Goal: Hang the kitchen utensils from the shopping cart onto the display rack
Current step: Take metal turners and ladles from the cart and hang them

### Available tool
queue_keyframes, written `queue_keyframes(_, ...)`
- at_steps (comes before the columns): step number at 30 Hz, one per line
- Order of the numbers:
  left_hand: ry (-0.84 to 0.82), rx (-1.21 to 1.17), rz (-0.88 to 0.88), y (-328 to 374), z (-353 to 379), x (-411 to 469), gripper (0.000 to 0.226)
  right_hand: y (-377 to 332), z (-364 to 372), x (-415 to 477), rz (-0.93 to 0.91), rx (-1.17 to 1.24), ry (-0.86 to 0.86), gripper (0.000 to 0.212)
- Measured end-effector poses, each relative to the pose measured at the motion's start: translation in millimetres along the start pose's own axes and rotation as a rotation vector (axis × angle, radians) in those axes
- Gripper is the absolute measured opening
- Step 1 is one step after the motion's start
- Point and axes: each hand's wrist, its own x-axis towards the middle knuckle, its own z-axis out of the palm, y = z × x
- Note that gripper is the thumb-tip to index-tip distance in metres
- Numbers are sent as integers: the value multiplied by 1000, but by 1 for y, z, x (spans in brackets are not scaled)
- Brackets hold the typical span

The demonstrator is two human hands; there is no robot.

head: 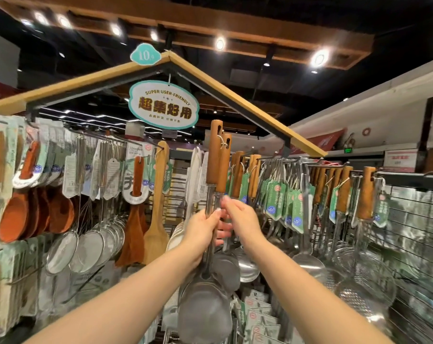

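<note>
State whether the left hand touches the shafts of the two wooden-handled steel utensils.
Touching. The head view shows the left hand gripping the shafts.

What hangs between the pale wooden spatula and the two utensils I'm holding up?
Head view: white hanging packs fill the gap between the pale wooden spatula and the held utensils; their contents are too blurred to tell.

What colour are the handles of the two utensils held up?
Orange-brown wood handles, above bare steel shafts; the head view shows them clearly.
</note>
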Motion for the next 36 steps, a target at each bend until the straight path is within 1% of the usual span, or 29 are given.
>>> queue_keyframes(2, 4, 21, 5, 0, 7, -2, 17, -4, 0, -8, 35, 15, -56, 24)
queue_keyframes(3, 0, 18, 2, 0, 9, -4, 18, -6, -2, -11, 46, 15, -55, 24)
queue_keyframes(7, -44, 18, -4, 0, 18, -10, 18, -8, -14, -15, 105, 55, 8, 26)
queue_keyframes(11, -33, 88, 10, 2, 21, -7, 22, -8, -20, -15, 80, 3, 69, 27)
queue_keyframes(14, -72, 9, -66, 3, 20, -2, 29, -9, -24, -11, 39, -75, 129, 34)
queue_keyframes(16, -66, 7, -96, 2, 18, 0, 33, -9, -27, -9, 38, -110, 153, 33)
queue_keyframes(19, -44, -19, -119, 2, 13, 0, 33, -8, -32, -9, 33, -70, 176, 26)
queue_keyframes(22, -38, -1, -113, 1, 10, -1, 32, -9, -31, -14, -2, -37, 199, 21)
queue_keyframes(27, -29, 31, -98, 0, 10, -1, 31, -9, -27, -16, -23, -22, 228, 24)
queue_keyframes(30, -29, 33, -90, 0, 10, -2, 32, -5, -26, -16, -12, -67, 232, 24)
queue_keyframes(33, -41, 52, -81, 1, 9, -4, 39, 0, -27, -17, -7, -140, 238, 27)
queue_keyframes(36, -44, 61, -69, 0, 8, -6, 37, 2, -27, -22, 6, -127, 223, 26)
